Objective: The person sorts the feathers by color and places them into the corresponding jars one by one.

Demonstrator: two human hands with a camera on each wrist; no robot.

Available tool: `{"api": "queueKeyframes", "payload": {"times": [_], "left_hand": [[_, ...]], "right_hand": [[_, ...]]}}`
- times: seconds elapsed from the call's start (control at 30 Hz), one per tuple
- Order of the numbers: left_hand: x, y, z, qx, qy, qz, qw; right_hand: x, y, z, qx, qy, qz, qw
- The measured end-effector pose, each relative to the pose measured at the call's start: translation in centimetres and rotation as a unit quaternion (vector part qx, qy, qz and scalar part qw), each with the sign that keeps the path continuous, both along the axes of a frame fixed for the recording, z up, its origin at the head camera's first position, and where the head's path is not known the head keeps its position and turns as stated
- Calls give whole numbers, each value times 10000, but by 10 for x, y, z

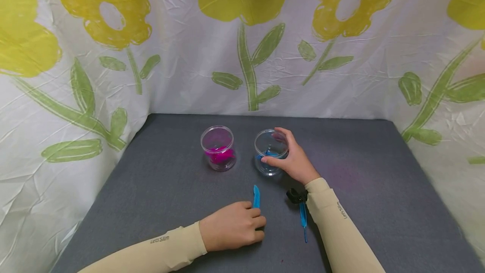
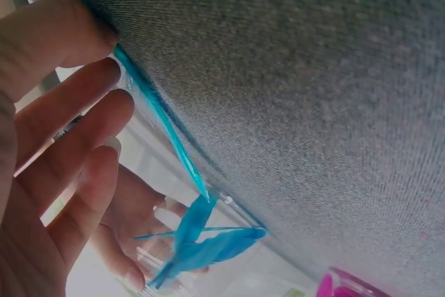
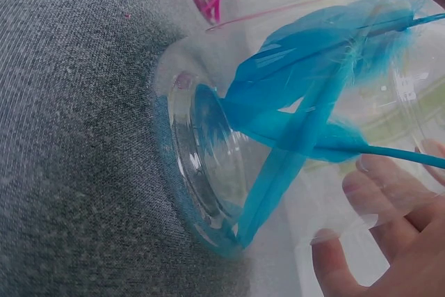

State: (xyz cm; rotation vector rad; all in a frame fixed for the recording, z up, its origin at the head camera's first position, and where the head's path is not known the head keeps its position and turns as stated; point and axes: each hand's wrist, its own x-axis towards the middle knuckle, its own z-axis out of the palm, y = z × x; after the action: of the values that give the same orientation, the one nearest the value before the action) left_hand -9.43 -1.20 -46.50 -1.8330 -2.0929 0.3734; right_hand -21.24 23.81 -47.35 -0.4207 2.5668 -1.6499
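Observation:
My right hand grips a clear jar from its right side, thumb in front and fingers behind. Several blue feathers lie crossed inside it, as the right wrist view shows. Nearer to me, the left hand is low over the grey table, its thumb and forefinger pinching a blue feather that lies on the cloth. The tip of that feather points away toward the jar. In the left wrist view the other fingers curl loosely beside the feather.
Left of the gripped jar stands a second clear jar with bright pink feathers in it. Another blue feather lies beside the right forearm, near a black wrist device. A flowered white curtain closes off the table's back and sides.

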Motion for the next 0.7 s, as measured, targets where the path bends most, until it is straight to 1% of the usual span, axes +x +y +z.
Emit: {"api": "queueKeyframes", "payload": {"times": [0.27,0.47,0.7], "left_hand": [[0,4,0,-162,-123,36,9998],[0,5,-2,-88,-24,26,10000],[-1,4,-3,-21,-145,30,9999]], "right_hand": [[0,1,-1,-17,16,0,10000],[0,0,0,-41,3,13,10000],[-1,1,-1,-70,-26,17,10000]]}}
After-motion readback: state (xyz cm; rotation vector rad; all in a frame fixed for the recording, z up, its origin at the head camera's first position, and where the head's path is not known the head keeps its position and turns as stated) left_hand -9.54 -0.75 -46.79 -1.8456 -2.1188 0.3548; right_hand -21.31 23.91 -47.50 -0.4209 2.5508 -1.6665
